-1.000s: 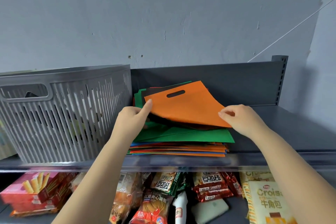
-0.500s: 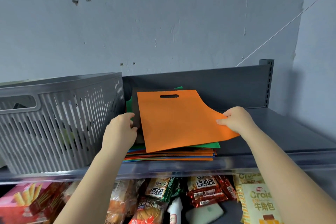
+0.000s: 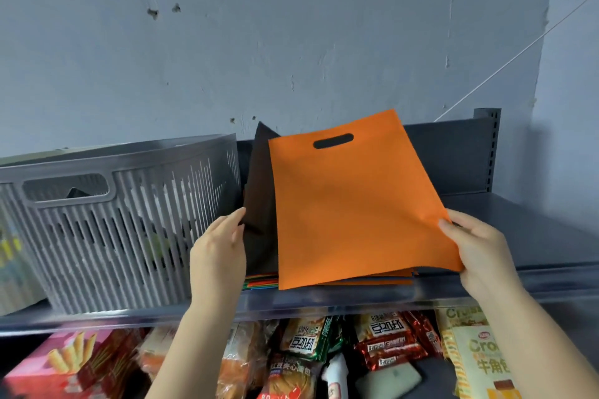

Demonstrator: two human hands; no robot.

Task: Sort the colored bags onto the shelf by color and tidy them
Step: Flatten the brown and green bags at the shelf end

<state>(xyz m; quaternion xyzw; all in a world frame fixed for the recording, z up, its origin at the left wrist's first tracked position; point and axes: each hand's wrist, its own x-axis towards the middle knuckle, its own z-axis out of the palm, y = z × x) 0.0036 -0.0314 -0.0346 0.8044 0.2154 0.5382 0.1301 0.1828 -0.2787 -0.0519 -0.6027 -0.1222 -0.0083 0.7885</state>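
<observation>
An orange bag (image 3: 353,204) with a slot handle is tilted up off the stack of coloured bags (image 3: 261,280) on the grey shelf (image 3: 534,230). My right hand (image 3: 476,246) pinches its lower right corner. Behind it a black bag (image 3: 259,197) stands raised too, and my left hand (image 3: 220,249) grips its left edge. Only thin coloured edges of the stack show under the two lifted bags.
A grey slotted plastic basket (image 3: 123,223) fills the shelf's left side, close to my left hand. The shelf's back panel (image 3: 453,152) and upright post (image 3: 486,146) stand behind. Snack packets (image 3: 382,343) crowd the shelf below. Bare shelf lies to the right.
The orange bag has been lifted from nearly flat to steeply tilted. The black bag has risen behind it. The green bags beneath are now hidden.
</observation>
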